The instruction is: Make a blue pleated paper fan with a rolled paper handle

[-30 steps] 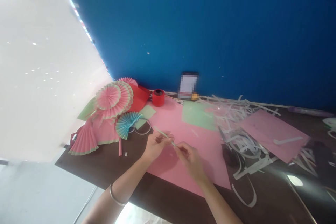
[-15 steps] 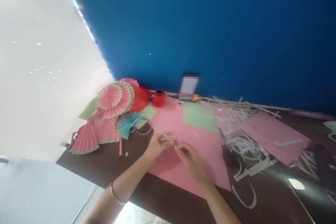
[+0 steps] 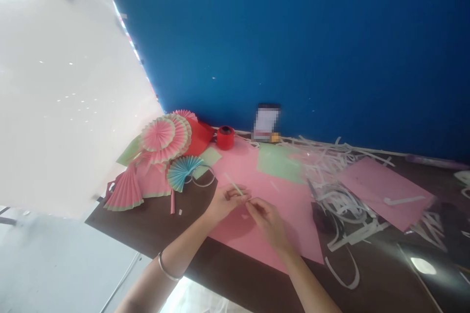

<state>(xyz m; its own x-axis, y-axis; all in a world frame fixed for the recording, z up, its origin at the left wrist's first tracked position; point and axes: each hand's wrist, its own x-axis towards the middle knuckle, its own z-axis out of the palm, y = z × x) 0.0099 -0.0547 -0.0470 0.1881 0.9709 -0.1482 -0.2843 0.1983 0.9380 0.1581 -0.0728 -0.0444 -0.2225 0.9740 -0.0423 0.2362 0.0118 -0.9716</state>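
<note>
Above the large pink sheet (image 3: 293, 220) on the dark table (image 3: 147, 222), the left hand (image 3: 228, 200) is holding a narrow, pale green strip (image 3: 235, 185) between thumb and fingers, its far end pointing up and to the left. The right hand (image 3: 267, 216) is hovering just beside, its fingers curling inward; blur is obscuring the fingertips, so whether they are pinching the strip's near end cannot be told. Both forearms are running out of view at the lower edge, the left one bearing a metal bangle (image 3: 167, 269).

Against the blue wall (image 3: 293, 49), an upright object (image 3: 266, 124) is showing only as coarse pixels, which are making its face unreadable. Left of it, a red roll (image 3: 225, 141) is standing near the wall, and pleated pink rosettes (image 3: 157, 134) are overlapping and partly hiding a red sheet (image 3: 200, 136). A blue fan (image 3: 181, 173) is lying beside a ring (image 3: 203, 176). Toward the right, tangled white strips (image 3: 341, 200) are disappearing beneath a smaller pink sheet (image 3: 385, 190), while a purple object (image 3: 435, 161) is blurring beyond recognition. Dark shapes at the right edge are remaining indistinct, some being cut off there.
</note>
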